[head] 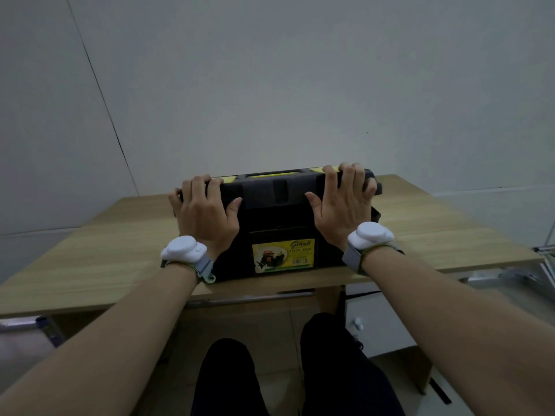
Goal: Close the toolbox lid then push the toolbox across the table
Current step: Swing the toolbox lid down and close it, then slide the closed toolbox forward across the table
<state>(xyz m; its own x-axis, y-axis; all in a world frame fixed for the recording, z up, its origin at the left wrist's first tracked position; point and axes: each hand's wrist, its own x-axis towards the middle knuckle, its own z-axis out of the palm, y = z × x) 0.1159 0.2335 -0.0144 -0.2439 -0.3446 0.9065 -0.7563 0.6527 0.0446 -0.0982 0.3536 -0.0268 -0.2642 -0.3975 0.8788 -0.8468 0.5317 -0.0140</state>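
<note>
A black toolbox (279,223) with a yellow label on its front stands near the front edge of the wooden table (105,253). Its lid (279,187) lies down flat on the box, with yellow strips showing along the top. My left hand (204,211) rests on the lid's left end, fingers curled over the far top edge and thumb on the front. My right hand (342,202) grips the lid's right end the same way. Both wrists wear white bands.
The table runs back to a grey wall (270,85), with bare wood on both sides of the box and behind it. My legs (285,370) show under the table's front edge. Metal frames (510,277) stand at the right and lower left.
</note>
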